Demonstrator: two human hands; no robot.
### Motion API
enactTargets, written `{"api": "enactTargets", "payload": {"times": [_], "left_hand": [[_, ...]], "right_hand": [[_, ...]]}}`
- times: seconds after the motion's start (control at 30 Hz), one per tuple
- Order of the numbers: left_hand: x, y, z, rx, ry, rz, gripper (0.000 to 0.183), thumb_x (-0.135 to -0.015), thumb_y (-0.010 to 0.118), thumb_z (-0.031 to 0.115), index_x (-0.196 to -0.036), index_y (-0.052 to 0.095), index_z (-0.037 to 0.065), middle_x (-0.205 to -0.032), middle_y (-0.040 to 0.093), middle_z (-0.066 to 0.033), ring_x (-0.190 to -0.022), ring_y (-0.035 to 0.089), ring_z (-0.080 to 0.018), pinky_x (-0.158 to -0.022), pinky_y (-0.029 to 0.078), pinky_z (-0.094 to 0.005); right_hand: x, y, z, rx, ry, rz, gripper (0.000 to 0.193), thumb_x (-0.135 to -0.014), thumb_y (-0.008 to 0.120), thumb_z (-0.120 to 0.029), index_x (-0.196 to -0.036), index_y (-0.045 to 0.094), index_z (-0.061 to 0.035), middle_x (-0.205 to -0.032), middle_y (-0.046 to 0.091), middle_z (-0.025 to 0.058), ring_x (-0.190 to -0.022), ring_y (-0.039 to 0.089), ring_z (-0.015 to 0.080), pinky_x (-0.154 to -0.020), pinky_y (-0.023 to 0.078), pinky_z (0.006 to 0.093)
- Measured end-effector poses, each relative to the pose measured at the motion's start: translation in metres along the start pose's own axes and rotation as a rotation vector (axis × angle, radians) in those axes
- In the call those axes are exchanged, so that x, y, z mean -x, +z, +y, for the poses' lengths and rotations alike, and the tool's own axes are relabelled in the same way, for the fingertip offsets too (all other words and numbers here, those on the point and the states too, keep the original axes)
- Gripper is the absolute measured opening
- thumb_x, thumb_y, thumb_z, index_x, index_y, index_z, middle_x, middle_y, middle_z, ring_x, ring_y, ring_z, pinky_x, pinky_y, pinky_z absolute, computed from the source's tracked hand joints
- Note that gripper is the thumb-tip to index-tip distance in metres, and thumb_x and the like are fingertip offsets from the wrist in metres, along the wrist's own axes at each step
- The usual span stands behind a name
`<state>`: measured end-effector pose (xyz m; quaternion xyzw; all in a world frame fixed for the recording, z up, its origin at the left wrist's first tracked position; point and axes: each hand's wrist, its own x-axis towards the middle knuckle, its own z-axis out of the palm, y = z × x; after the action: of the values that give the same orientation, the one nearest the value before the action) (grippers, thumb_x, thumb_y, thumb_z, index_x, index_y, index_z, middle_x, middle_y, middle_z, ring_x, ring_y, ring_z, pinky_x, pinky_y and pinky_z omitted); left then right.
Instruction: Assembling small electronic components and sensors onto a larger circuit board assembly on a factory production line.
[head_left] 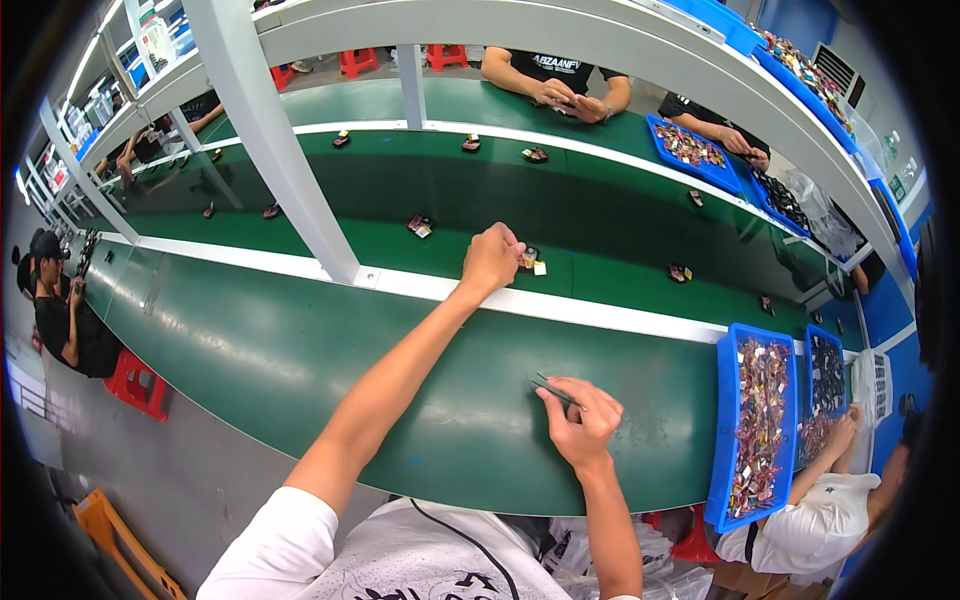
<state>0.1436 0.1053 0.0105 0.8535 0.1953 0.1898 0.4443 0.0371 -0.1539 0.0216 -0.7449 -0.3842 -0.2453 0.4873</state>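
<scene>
Patterned white shirt [440, 545] closest. Left hand [490, 260] over green belt [605, 285], fingers curled at small part [532, 257] just past white rail [620, 317]; can't tell if pinched. Right hand [585, 420] grips tweezers [556, 390]. Risk: loose pinch drops part; belt, if running, carries it off.

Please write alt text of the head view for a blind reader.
A person's left hand is at a small part on a green belt; the right hand holds tweezers over a green table, left of a blue tray of colourful pieces.
</scene>
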Motion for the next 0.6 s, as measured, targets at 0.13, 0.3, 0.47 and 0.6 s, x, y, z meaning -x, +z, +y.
{"api": "enactTargets", "payload": {"times": [0.13,0.3,0.47,0.6], "left_hand": [[0.059,-0.019,0.033,0.350,-0.014,-0.283,0.012,-0.095,0.066,0.006,-0.094,0.061,-0.005,-0.075,0.073,-0.0111,-0.048,0.058,-0.0107,-0.044,0.044,-0.0275],[0.119,-0.023,0.039,0.483,-0.090,-0.441,0.016,-0.097,0.067,0.007,-0.107,0.068,-0.005,-0.080,0.072,-0.0088,-0.055,0.056,-0.0056,-0.045,0.042,-0.0227],[0.136,-0.011,0.018,0.520,-0.086,-0.463,0.015,-0.097,0.067,0.007,-0.107,0.070,-0.004,-0.083,0.072,-0.0076,-0.059,0.058,-0.0053,-0.046,0.043,-0.0227],[0.137,-0.010,0.018,0.524,-0.084,-0.433,0.015,-0.097,0.068,0.007,-0.107,0.070,-0.004,-0.084,0.073,-0.0076,-0.060,0.060,-0.0049,-0.047,0.045,-0.0219]], "right_hand": [[0.000,-0.011,-0.005,-0.061,0.266,-0.029,0.017,-0.074,0.085,0.001,-0.085,0.073,-0.0028,-0.083,0.075,0.0071,-0.049,0.054,0.0098,-0.050,0.041,0.0227],[-0.030,-0.020,-0.010,-0.260,0.453,0.093,0.012,-0.080,0.081,0.002,-0.088,0.071,0.0013,-0.084,0.072,0.0047,-0.053,0.052,0.0033,-0.051,0.039,0.0202],[-0.024,0.010,0.015,-0.366,0.524,0.078,0.013,-0.085,0.079,0.000,-0.092,0.068,0.0002,-0.076,0.068,-0.0001,-0.052,0.044,0.0006,-0.049,0.035,0.0192],[-0.009,0.008,0.023,-0.388,0.603,0.075,0.013,-0.087,0.078,0.000,-0.092,0.067,-0.0001,-0.069,0.061,-0.0037,-0.052,0.042,-0.0012,-0.048,0.030,0.0187]]}}
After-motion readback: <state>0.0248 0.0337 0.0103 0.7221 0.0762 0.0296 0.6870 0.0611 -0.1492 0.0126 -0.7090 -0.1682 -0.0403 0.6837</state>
